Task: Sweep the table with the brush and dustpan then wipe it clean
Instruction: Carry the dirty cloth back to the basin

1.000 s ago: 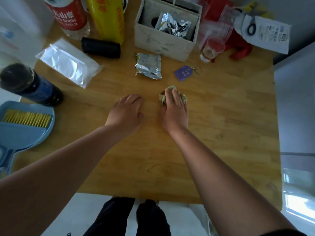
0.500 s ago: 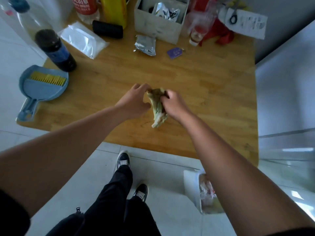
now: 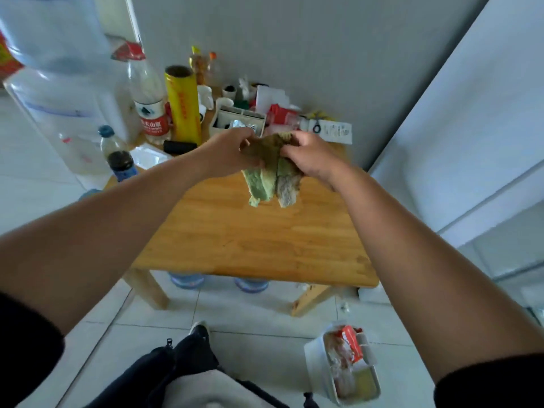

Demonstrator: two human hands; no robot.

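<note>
A green and grey cloth (image 3: 270, 181) hangs in the air above the wooden table (image 3: 259, 240). My left hand (image 3: 228, 153) pinches its upper left edge and my right hand (image 3: 312, 156) grips its upper right edge. The cloth's lower part droops down in two folds, clear of the tabletop. A blue sliver of the dustpan (image 3: 89, 193) shows past my left forearm at the table's left edge; the brush is hidden.
Bottles (image 3: 148, 104), a yellow roll (image 3: 182, 104), a grey box (image 3: 240, 120), a dark cola bottle (image 3: 119, 156) and papers crowd the table's far side against the wall. A white bin (image 3: 346, 366) with rubbish stands on the floor at the right. Water jugs sit under the table.
The cloth went from lying under my right hand on the table to being lifted by both hands. My view has pulled back and risen, and the cloth is now held higher and spread wider.
</note>
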